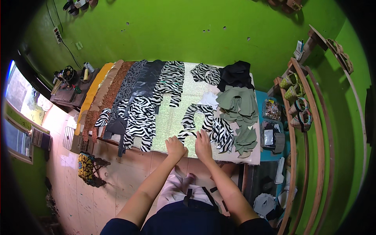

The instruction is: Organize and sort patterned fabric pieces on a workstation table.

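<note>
Zebra-print cloth piece (189,117), bent like an arch, lies on the pale shiny tabletop (170,127) near the front edge, right ahead of the person. Left hand (176,147): curled, at the piece's lower left end; from where I stand I can't make out whether the fingertips are pinching it. Right hand (203,145): fingers reaching forward, at the cloth's near side; can't say if it's pressing, pinching or just over it. Hands are near each other, apart.

Risks, my judgement: zebra-print pile (222,136) sits just right of the piece, same pattern, edges hard to separate. A pull could drag loose pieces along, or the wrong layer could get picked up. Soft thin-looking cloth could fold or skew if only one end is held. Front edge is close, so a careless sweep of a forearm could tip pieces onto the floor (129,172). Green cloth stack (237,102) is spread beyond the pile; a wide move right could muss it. Zebra stack on the left (141,117) looks well clear of both hands.
</note>
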Demonstrator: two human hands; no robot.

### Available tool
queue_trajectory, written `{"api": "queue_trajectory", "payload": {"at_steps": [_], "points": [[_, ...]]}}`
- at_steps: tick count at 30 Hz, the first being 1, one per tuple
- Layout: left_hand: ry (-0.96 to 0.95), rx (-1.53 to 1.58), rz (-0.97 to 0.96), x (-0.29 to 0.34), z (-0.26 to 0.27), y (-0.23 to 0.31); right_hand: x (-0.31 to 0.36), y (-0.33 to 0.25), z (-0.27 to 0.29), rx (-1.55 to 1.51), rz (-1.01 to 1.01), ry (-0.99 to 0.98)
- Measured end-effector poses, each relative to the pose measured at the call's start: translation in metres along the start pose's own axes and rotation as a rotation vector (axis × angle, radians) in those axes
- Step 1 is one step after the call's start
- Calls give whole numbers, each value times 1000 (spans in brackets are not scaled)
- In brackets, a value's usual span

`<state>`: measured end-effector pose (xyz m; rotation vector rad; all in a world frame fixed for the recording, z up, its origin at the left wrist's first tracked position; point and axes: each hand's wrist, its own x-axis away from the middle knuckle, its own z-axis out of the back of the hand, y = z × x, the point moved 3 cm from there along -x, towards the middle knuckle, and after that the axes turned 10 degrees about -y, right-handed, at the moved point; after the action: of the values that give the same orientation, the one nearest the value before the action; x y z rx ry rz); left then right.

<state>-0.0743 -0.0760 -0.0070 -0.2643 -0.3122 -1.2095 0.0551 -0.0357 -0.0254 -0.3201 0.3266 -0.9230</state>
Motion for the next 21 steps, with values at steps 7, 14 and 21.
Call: {"api": "queue_trajectory", "payload": {"at_steps": [7, 14, 21], "points": [[242, 97, -191, -4, 6, 24, -6, 61, 58, 166, -459, 241], [296, 343, -422, -2, 30, 66, -32, 117, 65, 80, -622, -51], [180, 574, -493, -8, 50, 77, -32, 121, 74, -317, -344, 334]]}}
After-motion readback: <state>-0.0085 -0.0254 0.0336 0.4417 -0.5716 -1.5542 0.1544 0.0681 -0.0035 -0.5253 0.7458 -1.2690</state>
